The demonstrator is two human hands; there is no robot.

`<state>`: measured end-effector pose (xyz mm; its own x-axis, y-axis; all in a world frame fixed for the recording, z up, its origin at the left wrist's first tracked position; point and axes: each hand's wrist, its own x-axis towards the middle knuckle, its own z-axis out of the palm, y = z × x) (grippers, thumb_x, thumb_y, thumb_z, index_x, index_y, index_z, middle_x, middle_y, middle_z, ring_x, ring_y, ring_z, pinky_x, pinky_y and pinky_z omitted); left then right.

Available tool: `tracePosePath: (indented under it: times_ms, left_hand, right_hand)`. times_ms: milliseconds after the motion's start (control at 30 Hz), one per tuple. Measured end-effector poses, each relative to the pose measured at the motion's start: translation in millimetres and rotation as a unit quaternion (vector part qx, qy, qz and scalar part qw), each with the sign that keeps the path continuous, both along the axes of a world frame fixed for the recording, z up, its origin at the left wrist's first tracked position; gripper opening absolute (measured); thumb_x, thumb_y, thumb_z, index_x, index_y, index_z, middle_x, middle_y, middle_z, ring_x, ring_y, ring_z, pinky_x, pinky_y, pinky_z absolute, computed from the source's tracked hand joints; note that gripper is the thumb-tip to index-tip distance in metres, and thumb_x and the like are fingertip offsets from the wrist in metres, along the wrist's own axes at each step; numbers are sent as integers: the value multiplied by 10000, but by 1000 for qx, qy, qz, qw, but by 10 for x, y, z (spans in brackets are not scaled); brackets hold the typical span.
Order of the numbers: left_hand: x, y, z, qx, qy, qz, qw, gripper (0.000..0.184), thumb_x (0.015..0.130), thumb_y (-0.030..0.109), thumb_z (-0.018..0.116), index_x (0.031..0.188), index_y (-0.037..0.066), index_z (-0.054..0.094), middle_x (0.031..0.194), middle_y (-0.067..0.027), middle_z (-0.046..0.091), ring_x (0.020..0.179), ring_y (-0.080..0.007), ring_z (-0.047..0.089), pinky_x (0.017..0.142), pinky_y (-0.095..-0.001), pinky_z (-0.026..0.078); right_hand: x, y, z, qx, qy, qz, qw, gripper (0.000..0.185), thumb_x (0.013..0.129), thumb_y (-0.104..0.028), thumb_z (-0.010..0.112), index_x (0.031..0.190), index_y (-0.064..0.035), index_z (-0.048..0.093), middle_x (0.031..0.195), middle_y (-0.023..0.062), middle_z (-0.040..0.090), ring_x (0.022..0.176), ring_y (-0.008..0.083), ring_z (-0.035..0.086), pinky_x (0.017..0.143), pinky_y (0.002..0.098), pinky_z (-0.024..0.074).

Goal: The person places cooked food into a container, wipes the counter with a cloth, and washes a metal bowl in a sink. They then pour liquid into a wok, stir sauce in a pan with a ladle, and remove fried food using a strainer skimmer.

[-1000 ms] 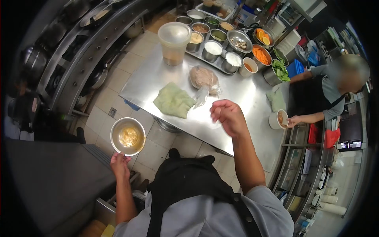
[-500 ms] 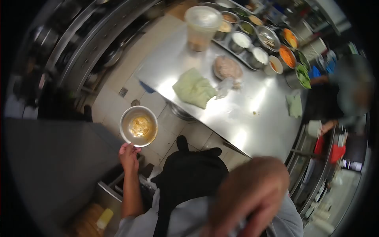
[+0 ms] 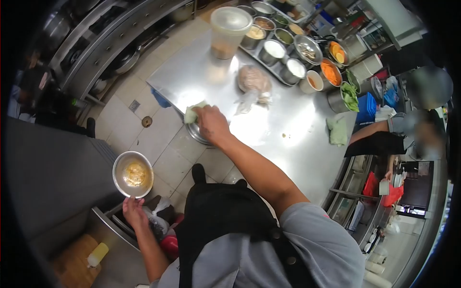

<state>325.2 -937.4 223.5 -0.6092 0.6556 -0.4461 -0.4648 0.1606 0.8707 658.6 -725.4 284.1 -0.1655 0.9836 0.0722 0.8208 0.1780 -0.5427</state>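
Observation:
My left hand grips the near rim of a round metal bowl, held out over the floor. A wet yellowish mixture lies in its bottom. At the table's left edge, my right hand has its fingers closed on a crumpled pale green cloth. Beyond that hand, a clear plastic bag of pinkish-brown food rests on the steel table. Below the table edge, a round metal container shows partly behind my right hand.
A tall lidded plastic tub and several metal containers of ingredients stand along the table's far side. Another green cloth lies at the right edge. A co-worker is at the right. A yellow-bodied bottle lies at lower left.
My right hand has swung from close under the camera to the table and gathered up the cloth, which lay spread there. My left hand and the bowl appear lower and farther left.

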Motion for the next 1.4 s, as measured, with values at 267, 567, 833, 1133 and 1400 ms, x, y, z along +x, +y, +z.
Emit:
tracePosePath:
  times_ms: [267, 567, 833, 1133, 1400]
  left_hand:
    - [636, -843, 231, 20, 25, 44, 999, 235, 831, 94, 614, 1007, 15, 480, 859, -93, 600, 718, -161, 596, 618, -260, 504]
    - [1732, -2320, 312, 4, 28, 127, 991, 194, 829, 81, 591, 991, 19, 504, 813, -89, 616, 670, -148, 605, 604, -249, 518]
    - [2263, -2875, 532, 30, 62, 170, 983, 140, 813, 85, 594, 926, 20, 543, 818, -92, 615, 620, -153, 595, 548, -251, 521]
    - [2319, -3283, 760, 81, 55, 274, 957, 103, 808, 30, 580, 898, 4, 537, 707, -78, 605, 537, -143, 582, 509, -237, 514]
    - [2265, -3666, 651, 36, 48, 301, 952, 211, 800, 58, 600, 984, 22, 503, 789, -78, 598, 620, -150, 586, 536, -248, 509]
  right_hand:
    - [3065, -1183, 734, 69, -20, -233, 970, 396, 826, -249, 541, 1166, -48, 558, 1089, 192, 598, 1011, 344, 573, 865, 392, 453]
    - [3511, -1323, -514, -4, -154, -244, 957, 459, 834, -216, 446, 1224, 24, 480, 1212, 241, 506, 1144, 369, 482, 934, 414, 418]
    - [809, -1208, -426, -62, 88, 113, 988, 365, 850, -269, 497, 1158, -88, 568, 1144, 173, 563, 1070, 330, 520, 930, 396, 411]
    - [-73, -1501, 359, -12, 226, 179, 957, 382, 710, -253, 725, 1044, -111, 604, 1042, 138, 570, 950, 323, 575, 812, 380, 463]
    - [1316, -1256, 152, -43, 262, 85, 960, 392, 755, -280, 691, 1076, -69, 615, 1023, 130, 625, 975, 256, 586, 869, 340, 454]
